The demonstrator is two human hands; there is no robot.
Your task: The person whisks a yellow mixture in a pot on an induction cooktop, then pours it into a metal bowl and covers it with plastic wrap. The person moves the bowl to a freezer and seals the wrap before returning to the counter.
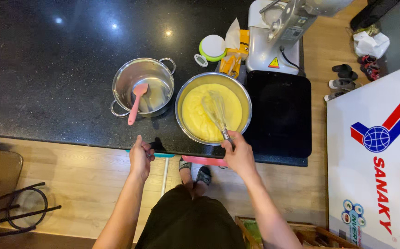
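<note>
A steel mixing bowl point(181, 121) full of pale yellow batter point(195, 110) sits on the black counter near its front edge. My right hand point(240, 156) grips the handle of a wire whisk point(215, 110) whose head stands in the batter. My left hand point(141, 156) rests closed at the counter's front edge, left of the bowl, and whether it holds anything I cannot tell. To the left of the bowl stands a steel pot point(144, 85) with a pink spatula point(137, 102) leaning in it.
A black induction hob point(279, 115) lies right of the bowl, with a grey stand mixer point(278, 32) behind it. A green-rimmed scale point(213, 47), a small timer point(201, 60) and yellow packets point(235, 51) sit behind the bowl. A white chest appliance point(375, 152) stands at right, and a chair point(6, 193) at lower left.
</note>
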